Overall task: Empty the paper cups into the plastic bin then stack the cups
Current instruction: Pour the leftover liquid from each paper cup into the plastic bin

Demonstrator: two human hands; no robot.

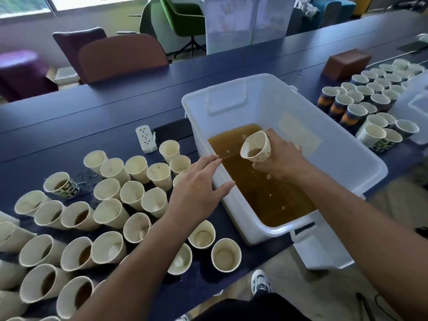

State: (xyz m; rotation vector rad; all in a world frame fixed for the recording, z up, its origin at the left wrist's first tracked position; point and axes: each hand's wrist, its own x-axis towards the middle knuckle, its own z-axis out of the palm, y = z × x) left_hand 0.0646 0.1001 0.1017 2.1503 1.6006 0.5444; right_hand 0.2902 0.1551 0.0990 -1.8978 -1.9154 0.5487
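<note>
A white plastic bin (328, 144) stands on the dark blue table, holding brown liquid (273, 195). My right hand (282, 158) grips a dotted paper cup (257, 147) tilted on its side over the liquid, with a little brown liquid left in it. My left hand (199, 188) hovers with straight fingers just left of the bin's near wall, above the cups, holding nothing. Several cream paper cups (108, 212) crowd the table on the left, some with brown liquid, some empty.
More paper cups (370, 98), several with printed sleeves, stand right of the bin beside a second plastic container (414, 112). A brown box (347, 63) sits at the back right. A white power strip (146, 139) lies left of the bin. Chairs (122, 56) line the far side.
</note>
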